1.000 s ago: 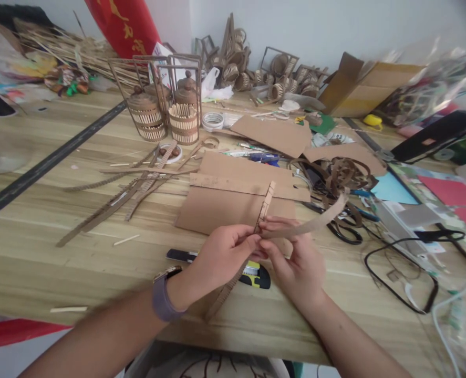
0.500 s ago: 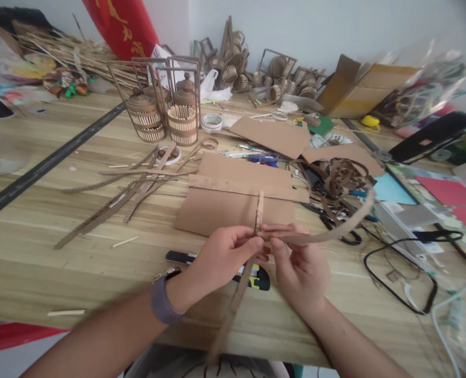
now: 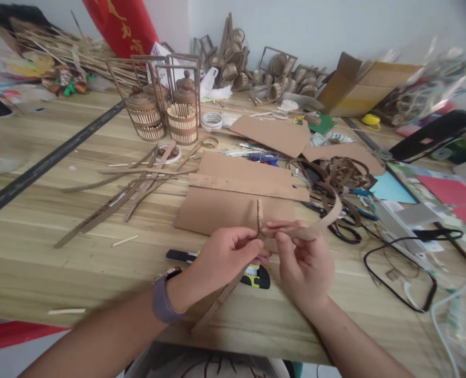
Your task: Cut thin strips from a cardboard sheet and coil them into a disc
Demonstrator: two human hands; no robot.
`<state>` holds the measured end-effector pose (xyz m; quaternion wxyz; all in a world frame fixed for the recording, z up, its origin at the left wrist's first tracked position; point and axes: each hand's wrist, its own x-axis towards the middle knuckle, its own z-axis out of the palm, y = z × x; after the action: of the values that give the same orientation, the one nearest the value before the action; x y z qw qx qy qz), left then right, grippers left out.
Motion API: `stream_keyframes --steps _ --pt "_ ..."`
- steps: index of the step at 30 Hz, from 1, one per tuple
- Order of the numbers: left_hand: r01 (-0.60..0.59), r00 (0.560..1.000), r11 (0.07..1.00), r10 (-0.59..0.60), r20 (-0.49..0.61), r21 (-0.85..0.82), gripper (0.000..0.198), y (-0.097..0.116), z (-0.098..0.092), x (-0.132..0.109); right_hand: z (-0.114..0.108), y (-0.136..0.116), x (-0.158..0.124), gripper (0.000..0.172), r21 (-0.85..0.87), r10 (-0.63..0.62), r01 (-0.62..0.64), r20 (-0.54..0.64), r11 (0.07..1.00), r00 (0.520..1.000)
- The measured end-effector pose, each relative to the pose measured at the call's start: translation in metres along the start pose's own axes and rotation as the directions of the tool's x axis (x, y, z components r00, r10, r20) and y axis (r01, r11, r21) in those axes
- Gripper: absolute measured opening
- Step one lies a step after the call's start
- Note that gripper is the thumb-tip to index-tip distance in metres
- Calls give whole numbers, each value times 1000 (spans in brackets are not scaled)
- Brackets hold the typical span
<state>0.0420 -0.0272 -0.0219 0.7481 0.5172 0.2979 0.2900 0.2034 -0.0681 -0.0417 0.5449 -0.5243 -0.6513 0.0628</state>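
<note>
Between thumb and fingers, my left hand (image 3: pixel 230 249) pinches a corrugated cardboard strip (image 3: pixel 223 299); one end stands up past the fingertips and the other hangs toward the table's front edge. My right hand (image 3: pixel 306 257) is closed on a thin brown paper strip (image 3: pixel 327 216) that curls up to the right. The two strips seem to meet at my fingertips, but whether they are joined there I cannot tell. Under my left hand lies a black and yellow utility knife (image 3: pixel 258 275). Just beyond both hands are flat cardboard sheets (image 3: pixel 220 207).
Loose corrugated strips (image 3: pixel 116 210) lie to the left. Behind them stand small lidded stick baskets (image 3: pixel 142 113) in frames. Scissors (image 3: pixel 345 231), curled brown strips (image 3: pixel 345 176) and a black cable (image 3: pixel 402 304) lie to the right. An open cardboard box (image 3: pixel 370 86) stands at the back.
My right hand has shifted slightly right, away from my left. The paper strip's curled end has swung back left and shortened in view. The corrugated strip's hanging end has moved left.
</note>
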Motion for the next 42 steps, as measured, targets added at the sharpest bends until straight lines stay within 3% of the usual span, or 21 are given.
stream_keyframes --steps 4,8,10,13,15,20,24,26,30,32,39,42 --pt "-16 1000 999 16 7 -51 34 0 -3 4 0 -1 3 9 -133 -131 143 98 981 987" --pt "-5 999 1000 5 -33 15 27 0 -1 2 0 -2 6 9 -236 -215 241 130 941 968" --pt "9 1000 999 -8 -30 46 24 1 1 1 0 -2 6 7 -206 -172 185 82 961 982" --pt "17 1000 998 -17 -5 56 23 0 3 -1 1 0 3 3 -106 20 -21 -9 994 1000" --pt "16 1000 999 -16 8 34 24 -1 2 -1 2 1 0 2 -49 73 -75 -35 996 997" --pt "-10 999 993 15 39 -114 35 -2 -3 4 1 0 1 5 -117 -89 92 34 989 995" --pt "-5 1000 996 5 -5 -87 33 -1 -3 4 0 -2 6 9 -257 -200 231 139 938 970" --pt "-7 1000 999 6 -14 -45 29 -2 -2 3 0 -3 6 8 -256 -182 207 117 944 976" --pt "-7 1000 1000 7 -15 24 26 -4 0 1 0 -3 3 3 -152 -11 9 -12 988 1000" --pt "-3 1000 1000 3 -10 6 26 -3 0 2 1 -3 2 3 -115 26 -28 -22 993 999" --pt "-47 999 998 46 -17 -41 30 0 -3 4 2 -1 4 8 -217 -208 224 96 950 974" --pt "-48 998 999 49 -40 11 24 0 -2 3 2 -1 2 11 -218 -161 177 87 960 983"
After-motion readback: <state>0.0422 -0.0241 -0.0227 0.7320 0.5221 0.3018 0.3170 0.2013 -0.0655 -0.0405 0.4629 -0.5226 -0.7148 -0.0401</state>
